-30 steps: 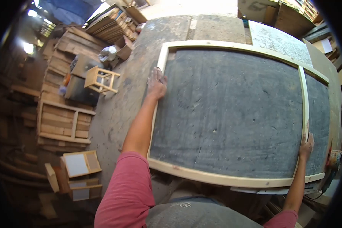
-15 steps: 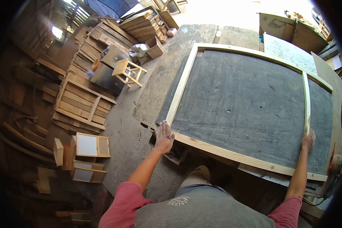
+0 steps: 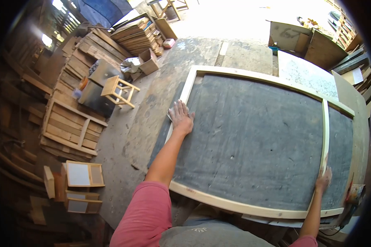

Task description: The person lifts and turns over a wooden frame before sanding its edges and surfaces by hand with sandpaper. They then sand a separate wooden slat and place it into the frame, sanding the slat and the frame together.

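- the wooden frame (image 3: 235, 72) lies flat on a dark board (image 3: 255, 136), right in front of the person and under both hands, so neither hand is apart from it.
- the left hand (image 3: 181, 119) rests on the left rail (image 3: 188, 86), near the middle of its length; it is the nearer hand to this rail. the rail runs on past the fingertips to the far corner, and back below the wrist toward the near side.
- the left fingers are stretched out and slightly spread, laid over the wood and not closed round it. a pale edge shows beside them; whether it is a sheet under the palm, one cannot tell.
- the right hand (image 3: 323, 180) is at the crossbar (image 3: 325, 131), toward its near end, with most of the bar reaching away beyond the fingers. they look partly bent against the wood, but how firmly they hold it, if at all, one cannot tell.
- the frame's long axis runs from left to right across the person's front, its right end slanting a little lower in view. the left rail and the crossbar point away from the person, and the long rails extend past the crossbar on the right.
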`<state>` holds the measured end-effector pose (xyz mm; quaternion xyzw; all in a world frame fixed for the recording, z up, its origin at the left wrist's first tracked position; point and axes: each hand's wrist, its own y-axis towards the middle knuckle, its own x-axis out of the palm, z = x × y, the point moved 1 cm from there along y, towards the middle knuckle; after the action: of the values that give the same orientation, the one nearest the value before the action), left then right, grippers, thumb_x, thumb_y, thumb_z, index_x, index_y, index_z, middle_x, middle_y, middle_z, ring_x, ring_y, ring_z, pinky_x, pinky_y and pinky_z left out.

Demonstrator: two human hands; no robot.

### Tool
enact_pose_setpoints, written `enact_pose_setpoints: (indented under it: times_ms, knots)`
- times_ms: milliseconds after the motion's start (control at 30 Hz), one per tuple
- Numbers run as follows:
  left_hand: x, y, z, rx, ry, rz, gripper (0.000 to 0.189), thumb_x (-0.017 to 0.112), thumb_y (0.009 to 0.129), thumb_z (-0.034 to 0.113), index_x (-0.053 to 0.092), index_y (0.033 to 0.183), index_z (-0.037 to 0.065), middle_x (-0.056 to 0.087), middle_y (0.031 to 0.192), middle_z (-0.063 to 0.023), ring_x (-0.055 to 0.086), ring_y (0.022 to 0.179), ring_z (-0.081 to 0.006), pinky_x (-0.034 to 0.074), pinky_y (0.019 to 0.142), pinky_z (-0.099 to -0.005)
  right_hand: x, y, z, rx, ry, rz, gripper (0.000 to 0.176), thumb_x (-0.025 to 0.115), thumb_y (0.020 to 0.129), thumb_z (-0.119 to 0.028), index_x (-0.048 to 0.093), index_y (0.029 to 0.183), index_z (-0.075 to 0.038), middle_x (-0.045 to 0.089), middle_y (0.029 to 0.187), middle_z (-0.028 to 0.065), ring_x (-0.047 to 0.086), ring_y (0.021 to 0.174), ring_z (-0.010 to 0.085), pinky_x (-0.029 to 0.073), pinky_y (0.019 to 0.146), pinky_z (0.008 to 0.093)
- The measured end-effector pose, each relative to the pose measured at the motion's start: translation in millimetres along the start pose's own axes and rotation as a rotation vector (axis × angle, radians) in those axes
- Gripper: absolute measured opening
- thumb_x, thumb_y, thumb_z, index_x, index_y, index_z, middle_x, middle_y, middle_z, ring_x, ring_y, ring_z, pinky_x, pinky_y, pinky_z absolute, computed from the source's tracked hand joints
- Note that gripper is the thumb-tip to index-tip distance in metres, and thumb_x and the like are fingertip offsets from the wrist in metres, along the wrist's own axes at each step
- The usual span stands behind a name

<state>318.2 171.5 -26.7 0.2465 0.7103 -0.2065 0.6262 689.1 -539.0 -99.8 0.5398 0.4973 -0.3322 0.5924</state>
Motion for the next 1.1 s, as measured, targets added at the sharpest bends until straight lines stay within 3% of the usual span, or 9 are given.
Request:
enact_pose_setpoints:
  times_ms: [433,500,533,600,767,800,933,1033,1100]
  knots:
    - [1,264,147,-0.113,-0.414,0.147,0.07,0.031,0.105,0.047,0.03,0.156,0.0,0.024,0.166,-0.018,0.013,0.156,-0.0327,0.009,0.124,-0.0559,-46,-6,-42,0.097,0.017,-0.081,0.059,0.047,0.102,-0.05,0.058,0.135,-0.002,0.054,0.144,0.0218,0.047,0.136,0.0381,0.034,0.113,0.0507]
    - [-89,217,234,0.14,-0.494,-0.248,0.069,0.046,0.099,0.046,0.041,0.149,-0.002,0.036,0.157,-0.0231,0.026,0.15,-0.0343,0.014,0.123,-0.0509,-47,-5,-42,0.103,0.016,-0.08,0.059,0.048,0.102,-0.049,0.058,0.135,-0.001,0.054,0.144,0.022,0.047,0.136,0.0384,0.034,0.113,0.0504]
    - [-38,203,284,0.134,-0.314,0.275,0.068,0.044,0.1,0.045,0.039,0.151,0.0,0.035,0.158,-0.0232,0.027,0.15,-0.0352,0.015,0.123,-0.049,-48,-5,-43,0.101,0.028,-0.08,0.059,0.048,0.102,-0.049,0.058,0.135,-0.001,0.054,0.144,0.0221,0.046,0.136,0.0387,0.034,0.113,0.0502]
    - [-13,203,334,0.315,-0.445,0.411,0.061,0.036,0.102,0.038,0.039,0.151,0.002,0.039,0.157,-0.0216,0.035,0.144,-0.0369,0.02,0.12,-0.0512,-50,-6,-42,0.096,0.028,-0.084,0.058,0.049,0.102,-0.049,0.058,0.135,-0.001,0.054,0.143,0.0223,0.047,0.136,0.0391,0.034,0.113,0.05]
    - [-63,228,222,0.195,-0.581,-0.088,0.064,0.029,0.105,0.043,0.033,0.155,0.002,0.027,0.164,-0.021,0.019,0.154,-0.0361,0.011,0.126,-0.0494,-43,-4,-37,0.075,0.075,-0.086,0.056,0.05,0.102,-0.048,0.058,0.134,-0.003,0.053,0.145,0.0206,0.046,0.136,0.0396,0.034,0.113,0.0513]
    - [-17,253,190,0.081,-0.338,0.148,0.064,0.029,0.105,0.042,0.031,0.156,0.004,0.028,0.164,-0.0197,0.022,0.153,-0.037,0.015,0.125,-0.0498,-40,-5,-37,0.073,0.061,-0.072,0.057,0.049,0.102,-0.048,0.058,0.133,-0.001,0.054,0.143,0.0218,0.047,0.135,0.0403,0.035,0.112,0.0508]
    - [4,302,87,-0.393,-0.371,0.204,0.072,0.038,0.102,0.045,0.028,0.156,-0.001,0.026,0.165,-0.019,0.023,0.153,-0.0366,0.016,0.124,-0.05,-40,-7,-34,0.053,0.027,-0.051,0.058,0.049,0.102,-0.05,0.059,0.132,0.0,0.055,0.141,0.0229,0.048,0.134,0.0411,0.036,0.112,0.0505]
    - [-20,293,156,-0.175,-0.17,-0.165,0.073,0.042,0.1,0.045,0.029,0.156,0.0,0.027,0.164,-0.019,0.02,0.153,-0.0378,0.013,0.125,-0.0509,-49,-8,-37,0.098,0.022,-0.085,0.058,0.05,0.101,-0.049,0.058,0.134,-0.003,0.054,0.144,0.0202,0.046,0.136,0.0382,0.034,0.113,0.0512]
    - [-36,237,243,-0.026,-0.454,0.197,0.061,0.044,0.098,0.036,0.043,0.147,0.0,0.044,0.152,-0.0221,0.036,0.142,-0.0455,0.023,0.12,-0.0552,-47,-6,-42,0.107,0.037,-0.094,0.058,0.05,0.101,-0.049,0.058,0.134,-0.003,0.053,0.144,0.0205,0.046,0.136,0.0386,0.034,0.113,0.0512]
